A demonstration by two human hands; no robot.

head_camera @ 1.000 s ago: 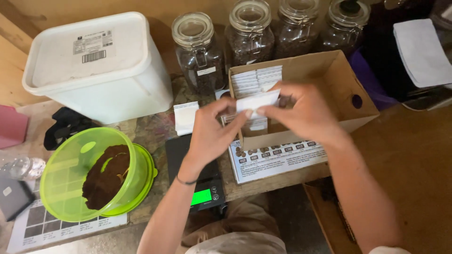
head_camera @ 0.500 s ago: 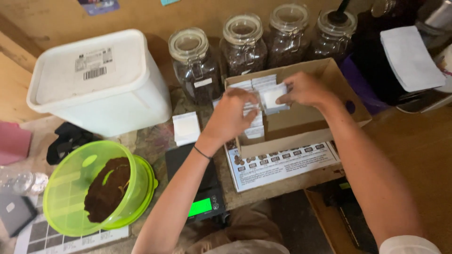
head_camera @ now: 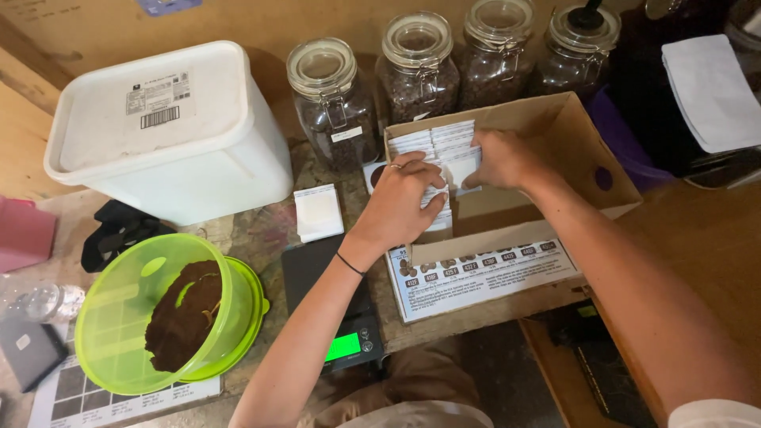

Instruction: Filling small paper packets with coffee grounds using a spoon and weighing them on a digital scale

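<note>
Inside the cardboard box (head_camera: 571,135), your left hand (head_camera: 400,202) presses the white packets (head_camera: 432,143); your right hand (head_camera: 499,158) pinches one.

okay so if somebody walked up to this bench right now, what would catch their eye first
Probably the bright lime-green bowl at the lower left, tilted and holding a dark brown clump. Next, the big white lidded tub behind it and the row of glass clip-top jars of dark contents along the back. In the middle, the left hand and right hand are both in a cardboard box, on a row of small white packets.
</note>
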